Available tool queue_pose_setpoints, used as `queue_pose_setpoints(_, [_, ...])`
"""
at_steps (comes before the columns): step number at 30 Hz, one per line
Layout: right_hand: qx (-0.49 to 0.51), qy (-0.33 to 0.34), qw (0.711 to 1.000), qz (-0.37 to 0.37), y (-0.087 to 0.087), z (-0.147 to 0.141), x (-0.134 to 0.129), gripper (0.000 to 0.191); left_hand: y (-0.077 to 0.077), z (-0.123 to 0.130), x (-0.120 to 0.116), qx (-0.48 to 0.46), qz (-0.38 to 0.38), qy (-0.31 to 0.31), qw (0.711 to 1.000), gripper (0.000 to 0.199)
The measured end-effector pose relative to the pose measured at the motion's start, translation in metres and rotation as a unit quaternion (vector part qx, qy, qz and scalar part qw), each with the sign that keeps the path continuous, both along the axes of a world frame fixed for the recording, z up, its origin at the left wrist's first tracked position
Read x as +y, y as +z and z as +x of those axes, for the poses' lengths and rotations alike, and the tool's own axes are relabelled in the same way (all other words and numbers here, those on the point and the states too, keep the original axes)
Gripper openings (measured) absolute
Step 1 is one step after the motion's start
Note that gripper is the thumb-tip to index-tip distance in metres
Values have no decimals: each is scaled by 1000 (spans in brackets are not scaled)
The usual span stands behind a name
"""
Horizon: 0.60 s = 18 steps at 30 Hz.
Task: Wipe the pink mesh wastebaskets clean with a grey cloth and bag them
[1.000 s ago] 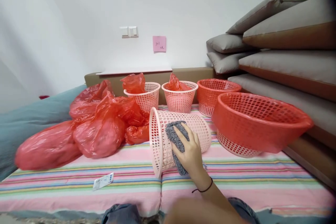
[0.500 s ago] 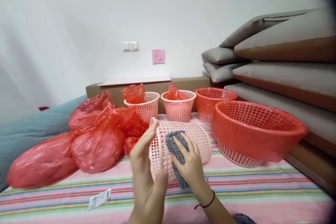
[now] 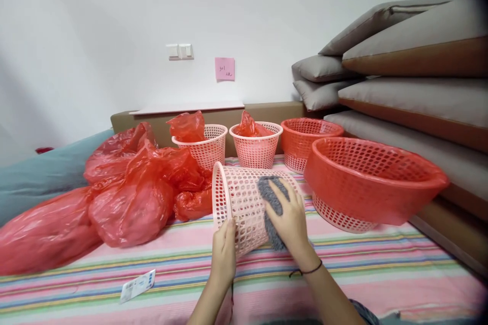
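A pink perforated basket (image 3: 247, 203) lies on its side on the striped cloth, its open mouth facing left. My left hand (image 3: 224, 251) is closed on the near part of its rim. Under my right hand (image 3: 287, 218), a grey cloth (image 3: 272, 195) is pressed against the basket's side toward its base; the fingers lie over the cloth, and its lower end hangs along the near side. A dark cord circles my right wrist.
Two pink baskets (image 3: 257, 151) with red bags stand behind. Red-lined baskets (image 3: 366, 177) are at right, beside stacked cushions (image 3: 415, 96). Red plastic bags (image 3: 131, 208) lie left. A white label (image 3: 138, 286) rests on the striped cloth (image 3: 175, 274) in front.
My left hand has moved from the upper rim down to the near rim and closed on it. The grey cloth and my right hand have shifted right along the basket. The view has tilted slightly.
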State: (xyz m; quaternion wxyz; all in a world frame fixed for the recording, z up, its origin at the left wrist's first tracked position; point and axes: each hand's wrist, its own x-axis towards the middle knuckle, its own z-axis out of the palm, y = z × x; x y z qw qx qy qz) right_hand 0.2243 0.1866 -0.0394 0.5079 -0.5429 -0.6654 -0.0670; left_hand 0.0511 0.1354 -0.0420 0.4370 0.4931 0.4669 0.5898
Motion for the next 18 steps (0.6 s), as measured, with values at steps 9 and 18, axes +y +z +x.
queue_pose_setpoints(9, [122, -121, 985, -30, -3, 14, 12, 46, 7, 7, 0, -43, -11, 10, 999, 54])
queue_pose_setpoints(18, [-28, 99, 995, 13, 19, -44, -41, 51, 14, -1, -2, -21, 11, -16, 1000, 55])
